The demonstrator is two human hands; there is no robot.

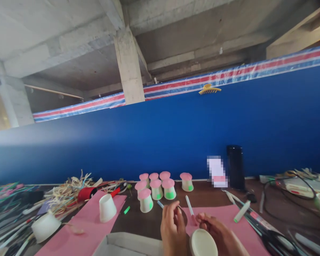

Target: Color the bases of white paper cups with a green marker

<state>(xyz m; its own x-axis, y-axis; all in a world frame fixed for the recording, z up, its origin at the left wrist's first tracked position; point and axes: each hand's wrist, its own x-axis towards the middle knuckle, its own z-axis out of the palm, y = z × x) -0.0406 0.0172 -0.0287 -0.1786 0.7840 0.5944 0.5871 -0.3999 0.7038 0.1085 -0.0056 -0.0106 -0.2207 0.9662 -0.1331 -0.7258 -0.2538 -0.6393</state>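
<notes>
Low in the head view, my left hand (173, 225) is closed, its fingers curled and thumb near them. What it holds, if anything, I cannot make out. A dark rounded shape shows beside its fingertips. My right hand (220, 231) is also closed, fingertips pinched together, their content too small to name. A white paper cup (204, 243), end facing up, sits between the hands against the right one. Just past the right fingertips lies a white marker (190, 206) with a red end. Beyond are several white cups (146, 204) topped with pink paper discs, some with green patches.
Pink paper sheets (222, 213) lie on the dark table. An open white box (133, 245) is at the front. Two plain cups (107, 208) stand left, near tangled strips (69, 199). Scissors (278, 243), a green-capped marker (242, 211) and a black cylinder (236, 167) are right.
</notes>
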